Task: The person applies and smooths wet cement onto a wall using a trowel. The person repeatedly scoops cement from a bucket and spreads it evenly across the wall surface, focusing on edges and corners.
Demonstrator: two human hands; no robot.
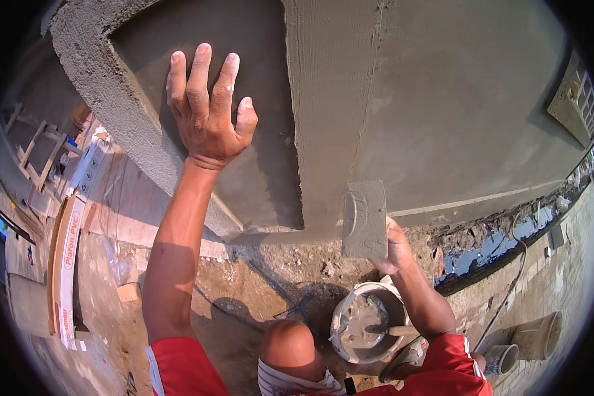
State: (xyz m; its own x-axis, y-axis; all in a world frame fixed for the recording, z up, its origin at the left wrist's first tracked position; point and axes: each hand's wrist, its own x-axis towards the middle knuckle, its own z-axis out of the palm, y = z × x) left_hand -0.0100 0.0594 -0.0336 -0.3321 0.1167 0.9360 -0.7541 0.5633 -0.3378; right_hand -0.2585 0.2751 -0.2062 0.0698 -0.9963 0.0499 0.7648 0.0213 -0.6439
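Observation:
My left hand [204, 112] rests with spread fingers against the dark recessed panel [264, 171] of a grey rendered wall, inside a rough raised border [92, 72]. A smooth vertical band [323, 99] runs beside the recess. Lower right of it, my right hand [396, 247] grips a flat rectangular float [363, 218] coated with wet grey mortar, held near the bottom of that band; its handle is hidden. Below, a white bucket [342, 310] holds grey mortar and a tool with a wooden handle [399, 330].
My bent knee [287, 343] shows above dusty ground. Boxed long panels [69, 270] and wooden frames [43, 155] stand at left. A dark wet trench [468, 254] runs along the wall's foot at right, with a hose [515, 284] and buckets [534, 333] nearby.

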